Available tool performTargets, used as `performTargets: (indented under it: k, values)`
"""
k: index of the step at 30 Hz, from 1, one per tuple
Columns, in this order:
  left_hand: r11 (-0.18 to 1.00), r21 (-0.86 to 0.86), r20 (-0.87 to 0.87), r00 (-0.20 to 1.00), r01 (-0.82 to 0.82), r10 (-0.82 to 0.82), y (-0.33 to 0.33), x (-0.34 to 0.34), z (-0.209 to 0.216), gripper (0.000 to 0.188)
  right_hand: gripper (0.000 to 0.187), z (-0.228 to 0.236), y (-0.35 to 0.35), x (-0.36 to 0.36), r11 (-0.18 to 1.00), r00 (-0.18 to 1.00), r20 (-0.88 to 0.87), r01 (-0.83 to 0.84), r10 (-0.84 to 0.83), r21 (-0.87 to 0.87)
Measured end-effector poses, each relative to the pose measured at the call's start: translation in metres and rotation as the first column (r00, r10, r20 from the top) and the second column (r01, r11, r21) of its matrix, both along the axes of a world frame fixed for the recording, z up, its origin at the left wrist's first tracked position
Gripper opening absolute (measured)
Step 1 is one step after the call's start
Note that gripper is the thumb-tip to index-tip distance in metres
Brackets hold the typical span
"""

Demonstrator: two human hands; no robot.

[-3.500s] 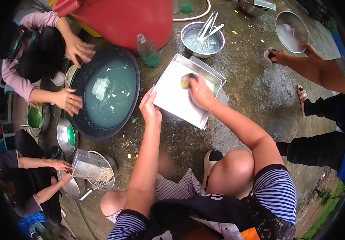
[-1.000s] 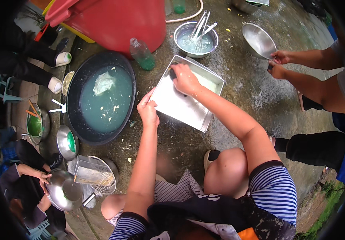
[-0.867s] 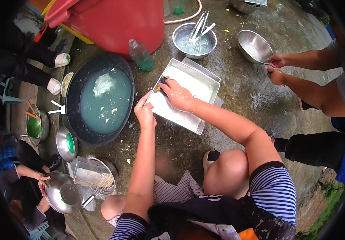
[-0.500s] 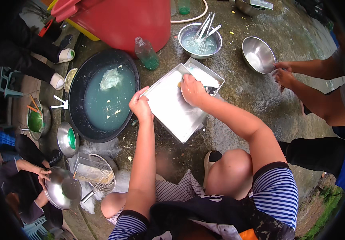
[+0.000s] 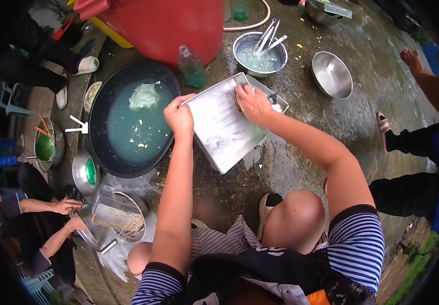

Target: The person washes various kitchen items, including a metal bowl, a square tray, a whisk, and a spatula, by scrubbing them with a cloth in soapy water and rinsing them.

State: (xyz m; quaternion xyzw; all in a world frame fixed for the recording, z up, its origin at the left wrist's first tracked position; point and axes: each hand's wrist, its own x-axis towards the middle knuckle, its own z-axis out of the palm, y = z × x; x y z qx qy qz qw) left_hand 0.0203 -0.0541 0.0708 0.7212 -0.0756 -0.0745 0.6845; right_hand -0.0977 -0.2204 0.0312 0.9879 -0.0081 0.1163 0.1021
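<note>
A rectangular metal tray (image 5: 224, 133) is tilted up off the wet ground in front of me. My left hand (image 5: 179, 115) grips its left corner. My right hand (image 5: 252, 104) presses down inside the tray near its far edge, closed on a scrubbing pad that is mostly hidden under the fingers. Soapy streaks cover the tray's inner face. A big black basin (image 5: 108, 147) of greenish soapy water sits just left of the tray.
A red barrel (image 5: 166, 25) and a green-tinted bottle (image 5: 192, 68) stand behind the tray. A bowl of utensils (image 5: 250, 53) and a steel bowl (image 5: 331, 76) lie at the back right. Another person's hands (image 5: 69, 213) hold a pan and grater at left; someone's legs (image 5: 413, 152) stand at right.
My right hand has slid across the tray toward its far edge, and the tray has tilted more toward me. The steel bowl at the right has been set down; the other person's hands have left it.
</note>
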Motion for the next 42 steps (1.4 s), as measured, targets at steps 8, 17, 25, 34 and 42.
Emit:
performTargets:
  k: [8, 17, 25, 34, 42]
  values:
    - [0.999, 0.024, 0.104, 0.994, -0.047, 0.044, -0.005, 0.007, 0.006, 0.038, 0.013, -0.016, -0.008, -0.015, 0.982, 0.998, -0.062, 0.028, -0.016, 0.185]
    - [0.984, -0.174, -0.18, 0.982, 0.028, -0.06, -0.014, 0.0, 0.004, 0.038, 0.027, 0.022, -0.003, 0.052, 0.585, 0.878, 0.17, 0.144, -0.448, 0.798]
    - [0.924, -0.348, -0.336, 0.941, -0.158, 0.034, 0.009, -0.007, -0.01, 0.04, 0.022, 0.016, 0.062, 0.048, 0.747, 0.98, 0.189, -0.082, -0.06, 0.66]
    - [0.926, -0.341, -0.32, 0.946, -0.161, 0.047, 0.004, -0.013, -0.009, 0.037, 0.024, 0.013, 0.014, 0.04, 0.867, 0.966, -0.039, 0.247, -0.256, 0.432]
    - [0.926, -0.313, -0.466, 0.884, -0.21, 0.043, 0.014, -0.022, -0.03, 0.04, 0.036, -0.012, 0.019, 0.007, 0.727, 0.944, 0.043, 0.223, -0.328, 0.649]
